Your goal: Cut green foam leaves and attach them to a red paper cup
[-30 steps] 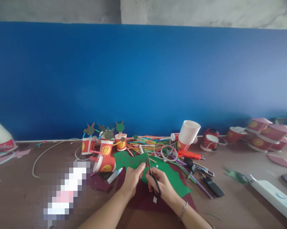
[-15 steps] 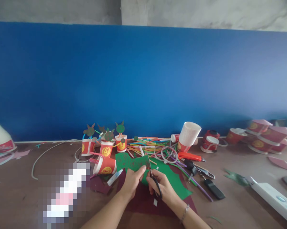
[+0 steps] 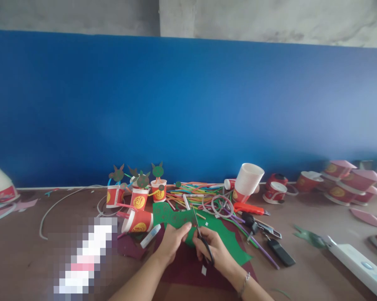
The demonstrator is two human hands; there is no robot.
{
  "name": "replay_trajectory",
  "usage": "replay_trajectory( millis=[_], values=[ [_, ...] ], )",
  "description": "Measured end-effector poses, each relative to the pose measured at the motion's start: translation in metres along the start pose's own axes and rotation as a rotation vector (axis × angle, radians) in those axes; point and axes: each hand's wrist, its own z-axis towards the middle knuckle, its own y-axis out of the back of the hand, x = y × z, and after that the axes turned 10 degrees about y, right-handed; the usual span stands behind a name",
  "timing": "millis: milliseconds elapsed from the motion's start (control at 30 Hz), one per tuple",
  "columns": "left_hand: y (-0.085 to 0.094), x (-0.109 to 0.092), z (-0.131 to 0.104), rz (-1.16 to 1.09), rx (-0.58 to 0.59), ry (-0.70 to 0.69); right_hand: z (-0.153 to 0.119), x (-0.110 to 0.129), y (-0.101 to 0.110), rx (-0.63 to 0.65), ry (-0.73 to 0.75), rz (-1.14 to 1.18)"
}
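My left hand (image 3: pixel 175 239) pinches a piece of green paper (image 3: pixel 167 212) that has darker shapes drawn on it. In my right hand (image 3: pixel 211 246) is a pair of black-handled scissors (image 3: pixel 205 243), its blades pointing up at the right edge of that piece. A larger green sheet (image 3: pixel 230 236) lies under my hands on top of a dark red sheet (image 3: pixel 188 271). Small white scraps lie on the sheets. Left of my left hand are a glue stick (image 3: pixel 150 236) and a red paper cup on its side (image 3: pixel 139 220).
Paper cups with green animal heads (image 3: pixel 157 169) stand at the back left. Behind my hands is a pile of coloured sticks (image 3: pixel 191 190). To the right are a cup stack (image 3: pixel 249 177), an orange cutter (image 3: pixel 249 208), black keys (image 3: pixel 280 251) and a white power strip (image 3: pixel 357 263).
The view has shifted slightly. The scissor blades look a little more spread at the green paper's right edge. Both hands keep their hold.
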Motion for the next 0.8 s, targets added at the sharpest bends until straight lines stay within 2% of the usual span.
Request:
replay_trajectory(
  millis=[233, 567, 800],
  values=[
    [0.002, -0.0048, -0.002, 0.048, 0.027, 0.003, 0.0002, 0.0008, 0.0009, 0.017, 0.005, -0.002],
    [0.0084, 0.0019, 0.0036, 0.003, 0.035, 0.003, 0.0003, 0.0007, 0.0012, 0.027, -0.021, -0.017],
    [0.0087, 0.0012, 0.0023, 0.071, 0.066, 0.009, 0.0003, -0.0011, 0.0016, 0.03, -0.025, 0.008]
  ],
)
